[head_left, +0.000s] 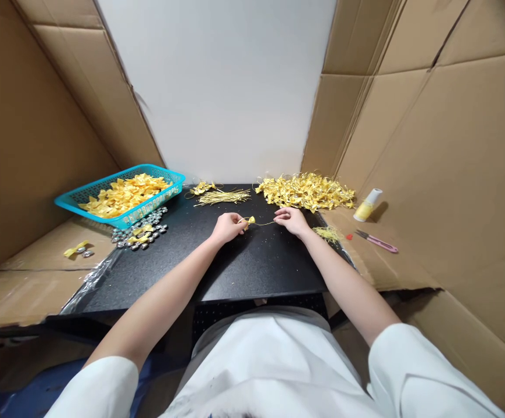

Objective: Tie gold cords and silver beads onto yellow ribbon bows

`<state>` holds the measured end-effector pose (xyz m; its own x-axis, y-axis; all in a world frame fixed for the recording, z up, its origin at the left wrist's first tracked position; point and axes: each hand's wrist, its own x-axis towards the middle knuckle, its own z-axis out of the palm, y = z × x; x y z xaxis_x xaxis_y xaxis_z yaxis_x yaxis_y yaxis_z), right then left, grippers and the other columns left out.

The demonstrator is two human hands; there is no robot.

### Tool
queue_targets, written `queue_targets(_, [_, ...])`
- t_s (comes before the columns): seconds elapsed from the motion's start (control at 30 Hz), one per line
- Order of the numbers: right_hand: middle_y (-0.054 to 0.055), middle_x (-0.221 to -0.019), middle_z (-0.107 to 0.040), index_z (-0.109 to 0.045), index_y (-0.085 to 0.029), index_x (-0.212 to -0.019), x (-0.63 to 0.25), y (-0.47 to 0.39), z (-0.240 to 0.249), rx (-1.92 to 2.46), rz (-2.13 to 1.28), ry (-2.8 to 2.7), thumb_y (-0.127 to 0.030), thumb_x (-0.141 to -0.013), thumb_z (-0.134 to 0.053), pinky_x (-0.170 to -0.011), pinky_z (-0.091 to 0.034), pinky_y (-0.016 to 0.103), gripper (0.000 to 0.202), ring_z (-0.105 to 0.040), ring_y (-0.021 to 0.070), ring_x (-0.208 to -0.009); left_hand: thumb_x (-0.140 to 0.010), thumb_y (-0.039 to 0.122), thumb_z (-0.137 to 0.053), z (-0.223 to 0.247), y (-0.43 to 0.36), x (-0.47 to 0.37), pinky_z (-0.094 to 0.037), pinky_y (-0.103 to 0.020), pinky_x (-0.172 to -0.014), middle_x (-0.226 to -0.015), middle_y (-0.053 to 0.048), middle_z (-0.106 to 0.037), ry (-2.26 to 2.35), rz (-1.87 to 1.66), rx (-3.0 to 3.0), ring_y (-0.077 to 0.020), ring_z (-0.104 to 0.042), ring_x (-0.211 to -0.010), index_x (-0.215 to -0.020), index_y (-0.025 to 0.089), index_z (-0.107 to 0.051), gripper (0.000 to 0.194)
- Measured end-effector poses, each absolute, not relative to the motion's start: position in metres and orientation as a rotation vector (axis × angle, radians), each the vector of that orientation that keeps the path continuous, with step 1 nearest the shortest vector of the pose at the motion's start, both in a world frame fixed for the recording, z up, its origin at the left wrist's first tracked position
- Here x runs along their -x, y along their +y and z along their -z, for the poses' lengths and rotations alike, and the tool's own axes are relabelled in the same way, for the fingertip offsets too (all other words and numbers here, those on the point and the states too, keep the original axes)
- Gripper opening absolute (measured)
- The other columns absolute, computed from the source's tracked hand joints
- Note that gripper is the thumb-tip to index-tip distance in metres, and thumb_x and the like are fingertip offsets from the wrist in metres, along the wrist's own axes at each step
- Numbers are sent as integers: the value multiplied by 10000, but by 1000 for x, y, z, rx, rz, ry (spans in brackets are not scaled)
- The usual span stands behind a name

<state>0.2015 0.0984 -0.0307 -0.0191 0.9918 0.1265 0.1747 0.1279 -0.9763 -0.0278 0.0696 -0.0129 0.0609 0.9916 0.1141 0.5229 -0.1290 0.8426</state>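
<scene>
My left hand point(229, 227) pinches a small yellow ribbon bow point(251, 220) above the black table point(252, 267). From the bow a thin yellow cord point(263, 224) runs across to my right hand point(292, 221), whose fingers are closed on its far end. The cord looks nearly straight, with a slight sag. Just behind my hands lies a bundle of gold-yellow cords point(224, 197). A large heap of yellow bows with cord loops point(307, 191) sits behind my right hand. Some finished-looking bows point(203, 187) lie beside the bundle.
At the left, a turquoise basket point(119, 222) holds many yellow bows. Silvery round pieces point(139, 237) are scattered before it. On the cardboard at right are a yellow thread spool point(368, 205), pink-handled snips point(376, 241) and thread scraps point(328, 233). Cardboard walls point(465, 162) flank both sides.
</scene>
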Motion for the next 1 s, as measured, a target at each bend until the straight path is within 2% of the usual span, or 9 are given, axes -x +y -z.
queue_targets(0.13, [-6, -664, -697, -656, -162, -734, -201, 98, 30, 1164, -1044, -1399, -51, -581, -777, -753, -559, 292, 224, -681, 119, -685, -667, 251, -645, 12, 69, 28, -410, -208, -534, -548, -21, -646, 1512, -980, -1711, -119, -591, -519, -622, 159, -648, 102])
queue_targets(0.27, [-28, -693, -654, -617, -171, -768, -200, 94, 24, 1115, -1110, -1345, -117, -629, -763, -602, -526, 214, 209, -661, 98, -639, -664, 244, -649, 13, 71, 30, -417, -204, -534, -568, -25, -658, 1505, -986, -1694, -117, -596, -521, -624, 158, -646, 95])
queue_targets(0.37, [-45, -706, -604, -579, -178, -769, -202, 94, 17, 1099, -1086, -1294, -186, -661, -749, -533, -486, 199, 202, -609, 78, -570, -663, 236, -643, 15, 74, 32, -418, -199, -526, -606, -34, -679, 1511, -976, -1683, -115, -602, -528, -629, 156, -647, 87])
queue_targets(0.5, [-58, -729, -590, -539, -200, -787, -207, 96, 4, 916, -1035, -1139, -189, -684, -712, -555, -477, 195, 201, -523, 53, -550, -659, 231, -642, 18, 78, 32, -424, -199, -522, -622, -47, -689, 1475, -918, -1709, -116, -605, -534, -618, 151, -650, 90])
queue_targets(0.67, [-69, -725, -592, -480, -229, -771, -210, 94, -9, 772, -1092, -1036, -178, -670, -729, -544, -474, 179, 274, -498, 51, -540, -661, 231, -631, 20, 80, 30, -421, -203, -510, -613, -51, -683, 1439, -855, -1756, -120, -598, -537, -621, 149, -666, 98])
queue_targets(0.77, [-69, -729, -603, -481, -237, -765, -208, 88, -15, 725, -1093, -1019, -208, -672, -751, -567, -503, 180, 287, -517, 57, -561, -657, 232, -634, 18, 78, 28, -402, -199, -482, -611, -47, -679, 1442, -840, -1710, -114, -583, -522, -599, 152, -658, 102])
queue_targets(0.87, [-64, -754, -629, -539, -245, -810, -203, 79, -19, 647, -1125, -1040, -234, -656, -784, -656, -544, 182, 290, -583, 64, -649, -644, 250, -666, 12, 75, 27, -381, -196, -454, -579, -36, -658, 1438, -827, -1606, -107, -561, -500, -563, 154, -640, 128])
queue_targets(1.0, [-41, -797, -677, -619, -242, -856, -195, 69, -22, 637, -1264, -1110, -296, -582, -850, -789, -577, 248, 362, -654, 101, -761, -636, 376, -721, 5, 71, 29, -333, -209, -412, -540, -30, -630, 1412, -753, -1524, -97, -495, -439, -557, 156, -635, 248])
